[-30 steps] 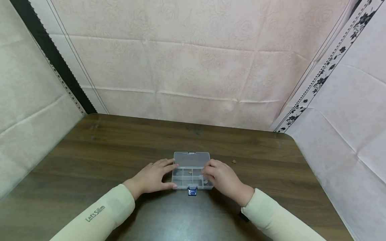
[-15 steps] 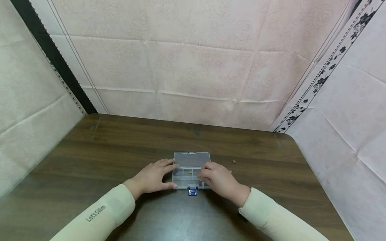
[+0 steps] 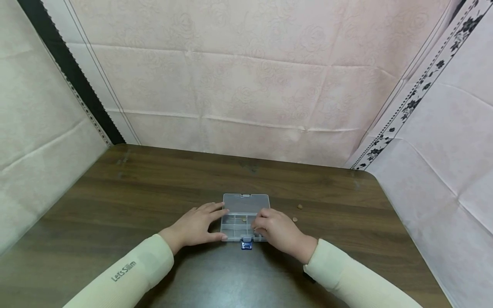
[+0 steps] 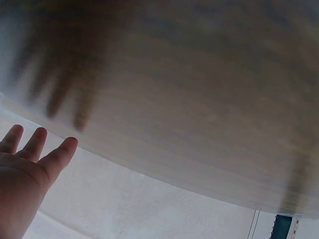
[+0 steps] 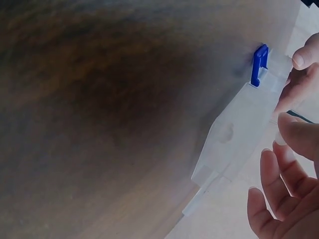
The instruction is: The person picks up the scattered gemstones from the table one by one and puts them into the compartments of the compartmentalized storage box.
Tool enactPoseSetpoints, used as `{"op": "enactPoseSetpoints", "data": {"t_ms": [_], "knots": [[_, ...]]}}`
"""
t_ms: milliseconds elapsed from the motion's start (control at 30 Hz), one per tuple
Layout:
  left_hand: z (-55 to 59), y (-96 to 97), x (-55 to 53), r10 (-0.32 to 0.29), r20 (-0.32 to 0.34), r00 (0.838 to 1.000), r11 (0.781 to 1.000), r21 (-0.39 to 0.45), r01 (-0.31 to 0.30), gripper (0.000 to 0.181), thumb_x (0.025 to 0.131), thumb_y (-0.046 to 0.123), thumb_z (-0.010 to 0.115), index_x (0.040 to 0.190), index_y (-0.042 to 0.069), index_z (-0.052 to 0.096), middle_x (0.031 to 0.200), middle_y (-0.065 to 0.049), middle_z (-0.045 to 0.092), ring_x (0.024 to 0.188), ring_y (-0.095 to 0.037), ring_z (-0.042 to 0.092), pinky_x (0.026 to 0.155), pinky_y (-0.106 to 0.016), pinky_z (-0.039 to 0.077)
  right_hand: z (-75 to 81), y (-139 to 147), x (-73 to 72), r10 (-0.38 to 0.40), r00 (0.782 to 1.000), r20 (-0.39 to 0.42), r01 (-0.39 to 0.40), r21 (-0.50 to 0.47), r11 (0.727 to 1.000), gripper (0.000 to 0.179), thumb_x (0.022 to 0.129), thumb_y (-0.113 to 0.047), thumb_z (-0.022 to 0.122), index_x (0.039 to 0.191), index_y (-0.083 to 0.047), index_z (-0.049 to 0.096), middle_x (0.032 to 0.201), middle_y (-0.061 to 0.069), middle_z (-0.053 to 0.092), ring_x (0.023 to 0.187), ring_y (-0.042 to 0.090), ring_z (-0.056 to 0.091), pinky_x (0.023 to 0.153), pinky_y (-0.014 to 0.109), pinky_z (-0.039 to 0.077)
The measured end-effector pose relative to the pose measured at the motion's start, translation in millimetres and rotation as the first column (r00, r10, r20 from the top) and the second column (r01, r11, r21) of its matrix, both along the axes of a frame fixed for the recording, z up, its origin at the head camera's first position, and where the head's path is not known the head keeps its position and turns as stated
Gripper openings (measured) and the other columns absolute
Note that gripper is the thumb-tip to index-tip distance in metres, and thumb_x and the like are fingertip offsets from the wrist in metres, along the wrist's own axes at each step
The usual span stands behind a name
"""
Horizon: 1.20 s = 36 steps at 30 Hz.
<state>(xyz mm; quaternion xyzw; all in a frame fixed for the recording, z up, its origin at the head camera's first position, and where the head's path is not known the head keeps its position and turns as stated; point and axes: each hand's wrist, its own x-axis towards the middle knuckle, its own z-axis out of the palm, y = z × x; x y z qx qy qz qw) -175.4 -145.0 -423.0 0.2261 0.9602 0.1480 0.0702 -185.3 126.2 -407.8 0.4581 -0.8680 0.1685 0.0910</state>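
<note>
A clear plastic compartment box point(image 3: 233, 233) lies on the table with its lid point(image 3: 246, 203) raised toward the back and a blue latch point(image 3: 246, 244) at its front. My left hand point(image 3: 198, 226) rests at the box's left edge, fingers spread and fairly straight; they also show in the left wrist view. Over the right compartments is my right hand point(image 3: 283, 231), thumb and forefinger pinching a small pale piece point(image 5: 280, 138). A small tan piece point(image 3: 244, 219) lies in a back-row compartment. One round piece point(image 5: 227, 133) shows through the box wall. My right hand hides the right compartments from above.
Two small brownish pieces lie on the brown table point(image 3: 173, 179) right of the box: one farther back point(image 3: 300, 206), one nearer the right hand point(image 3: 295, 219). Pale patterned cloth point(image 3: 246, 85) hangs behind the table and at both sides.
My right hand has shifted slightly left over the box, uncovering the nearer brownish piece on the table. The left hand holds its place. The view has shifted slightly.
</note>
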Motion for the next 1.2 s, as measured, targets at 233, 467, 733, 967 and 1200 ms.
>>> {"op": "enactPoseSetpoints", "data": {"t_ms": [233,467,733,967,1200], "knots": [[-0.8,0.2,-0.6,0.000,-0.001,1.000,1.000,-0.004,0.000,0.076,0.083,0.066,0.060,0.145,0.023,0.047,0.154,-0.004,0.035,0.140,-0.034,0.032,0.105,-0.064,0.030,-0.4,-1.7,-0.4,0.004,1.000,-0.004,-0.004,0.012,1.000,0.011,0.082,-0.007,0.076,0.091,-0.012,0.076,0.086,-0.004,0.063,0.080,0.009,0.059,0.072,0.024,0.051],[0.0,0.5,0.2,0.003,0.005,1.000,1.000,-0.001,-0.003,0.077,0.083,0.067,0.060,0.145,0.023,0.046,0.154,-0.003,0.035,0.140,-0.033,0.032,0.105,-0.064,0.029,-0.1,-2.7,0.2,-0.018,0.999,-0.034,0.019,0.044,0.999,0.018,0.082,-0.015,0.078,0.099,-0.014,0.075,0.098,-0.001,0.066,0.091,0.014,0.061,0.080,0.031,0.052],[0.5,0.2,0.6,0.005,0.000,1.000,1.000,-0.019,-0.005,0.078,0.083,0.068,0.058,0.146,0.024,0.045,0.155,-0.002,0.034,0.141,-0.033,0.032,0.106,-0.063,0.029,5.0,-5.1,3.8,-0.067,0.998,-0.017,0.068,0.081,0.994,0.043,0.085,-0.033,0.075,0.125,-0.019,0.066,0.133,0.007,0.057,0.125,0.027,0.051,0.099,0.049,0.043],[-0.9,0.2,1.0,0.006,-0.002,1.000,1.000,-0.011,-0.006,0.078,0.083,0.067,0.059,0.146,0.023,0.045,0.154,-0.003,0.035,0.140,-0.034,0.032,0.105,-0.064,0.030,8.1,-5.2,6.5,-0.101,0.995,-0.008,0.101,0.089,0.991,0.056,0.083,-0.041,0.075,0.133,-0.020,0.060,0.146,0.008,0.046,0.137,0.032,0.037,0.104,0.057,0.036],[-1.3,0.5,-0.1,0.003,-0.003,1.000,1.000,0.004,-0.003,0.078,0.083,0.067,0.060,0.145,0.022,0.046,0.154,-0.004,0.036,0.140,-0.034,0.033,0.104,-0.065,0.030,7.4,1.3,3.6,-0.124,0.991,-0.041,0.126,0.053,0.991,0.063,0.080,-0.045,0.076,0.134,-0.018,0.059,0.146,0.010,0.046,0.137,0.032,0.038,0.104,0.057,0.036]]}}
